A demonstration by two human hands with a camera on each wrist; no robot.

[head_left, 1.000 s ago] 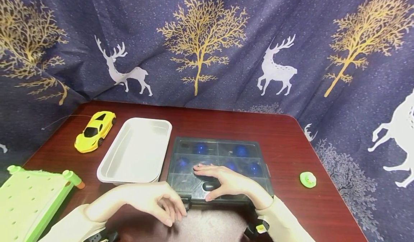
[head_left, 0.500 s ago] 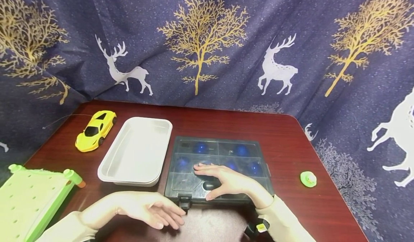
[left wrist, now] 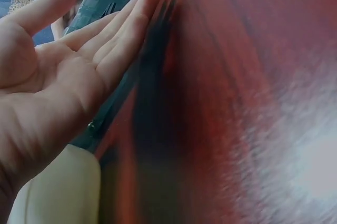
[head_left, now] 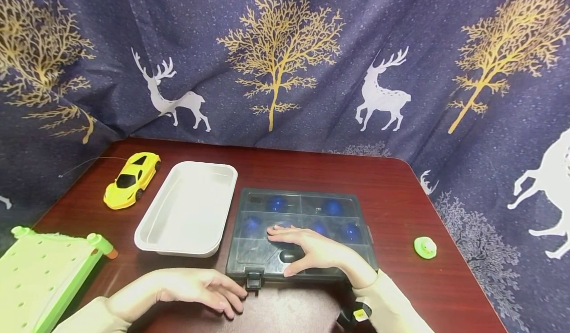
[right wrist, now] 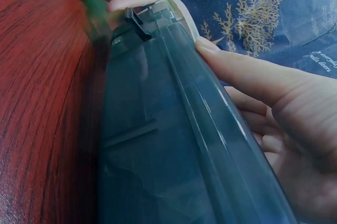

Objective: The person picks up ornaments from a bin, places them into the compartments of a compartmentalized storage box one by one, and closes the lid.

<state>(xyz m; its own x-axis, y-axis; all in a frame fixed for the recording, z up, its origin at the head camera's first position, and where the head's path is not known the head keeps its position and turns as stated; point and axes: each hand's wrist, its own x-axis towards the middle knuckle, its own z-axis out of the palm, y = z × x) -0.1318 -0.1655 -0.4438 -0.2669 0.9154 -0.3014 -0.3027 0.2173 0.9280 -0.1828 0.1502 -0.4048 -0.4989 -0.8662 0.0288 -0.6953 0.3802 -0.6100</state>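
A dark see-through plastic compartment case [head_left: 260, 251] lies on the table with its lid down. Several blue balls [head_left: 333, 207] show through the lid. My right hand [head_left: 311, 246] rests on the lid near the front edge, fingers spread over a black oval [head_left: 290, 256]; the right wrist view has its thumb on the lid's edge. At the front left corner a black latch [head_left: 254, 280] sticks outward, and it also juts out in the right wrist view. Just left of that latch, my left hand [head_left: 196, 289] hovers with loosely straight fingers, palm visible in the left wrist view, holding nothing.
Left of the case stands a white tray [head_left: 140, 234]. Beyond it sits a yellow toy car [head_left: 132, 180]. A light green perforated plastic stand [head_left: 44, 268] fills the near left corner. Far to the right is a small green rubber duck [head_left: 425, 248]. A patterned cloth [head_left: 311, 140] hangs behind.
My left hand has drawn back leftward from the case's front left corner, and its curled fingers have straightened. The latch there is now uncovered. My right hand stays put.
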